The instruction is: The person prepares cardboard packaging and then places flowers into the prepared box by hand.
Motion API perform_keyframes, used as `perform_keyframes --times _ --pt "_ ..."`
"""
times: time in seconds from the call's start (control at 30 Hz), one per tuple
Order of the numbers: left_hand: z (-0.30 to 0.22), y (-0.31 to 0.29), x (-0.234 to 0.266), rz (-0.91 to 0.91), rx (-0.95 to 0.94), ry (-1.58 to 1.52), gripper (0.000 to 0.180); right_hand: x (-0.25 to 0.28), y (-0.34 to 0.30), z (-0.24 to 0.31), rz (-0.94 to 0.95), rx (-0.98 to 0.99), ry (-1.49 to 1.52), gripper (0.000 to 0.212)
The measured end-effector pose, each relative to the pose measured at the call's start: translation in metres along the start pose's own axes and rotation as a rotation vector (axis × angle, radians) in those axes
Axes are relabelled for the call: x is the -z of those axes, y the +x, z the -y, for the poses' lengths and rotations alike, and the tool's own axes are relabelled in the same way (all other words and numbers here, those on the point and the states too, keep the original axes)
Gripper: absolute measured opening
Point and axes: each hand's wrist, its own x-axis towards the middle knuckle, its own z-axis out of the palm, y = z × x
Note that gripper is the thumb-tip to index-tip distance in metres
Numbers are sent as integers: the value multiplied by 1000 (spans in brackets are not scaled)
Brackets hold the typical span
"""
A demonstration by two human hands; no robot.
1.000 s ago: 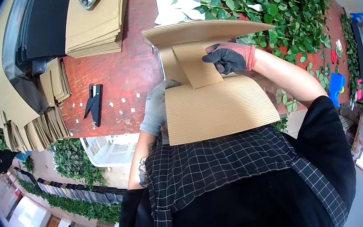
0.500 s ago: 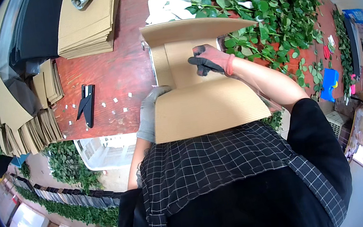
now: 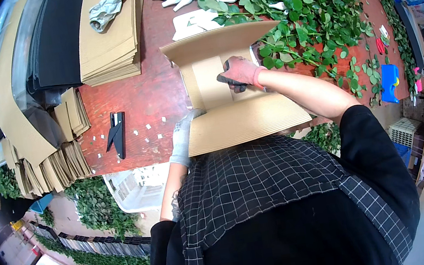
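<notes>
A tan corrugated cardboard sheet [image 3: 246, 122] lies before me at the table's front edge, its near and far flaps curving upward. A smoother tan cardboard piece [image 3: 210, 84] shows in the hollow between the flaps. My left hand [image 3: 184, 133], in a grey glove, grips the sheet's left edge; its fingertips are partly hidden there. Over the hollow is my right hand [image 3: 240, 74], in a pink glove with dark fingers. Its fingers are curled together against the inner cardboard, and whatever they may hold is hidden.
A black stapler [image 3: 116, 135] lies to the left among small white scraps. Stacked cardboard [image 3: 107, 44] and black sheets [image 3: 58, 40] stand at the far left. Leafy stems [image 3: 304, 16] with white-wrapped heads cover the far right. A white crate [image 3: 138, 189] sits below the table's edge.
My right hand's fingers have drawn together over the inner cardboard, where they were more spread. The near flap has tilted up somewhat. The whole view has shifted slightly.
</notes>
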Motion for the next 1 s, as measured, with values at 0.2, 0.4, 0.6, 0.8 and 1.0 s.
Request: perform_keyframes --times 0.2,0.4,0.6,0.8,1.0 --pt "19 12 29 233 24 -401 39 3 2 -4 -49 126 -365 35" --pt "12 59 42 -138 -486 268 51 -2 4 5 -11 88 -369 34" --pt "-37 77 41 183 -162 440 73 1 3 2 -10 82 -317 31" --pt "-37 78 37 146 -190 439 67 24 -16 0 139 109 -205 33" --pt "4 77 38 87 -285 256 57 65 -47 -6 329 246 99 25"
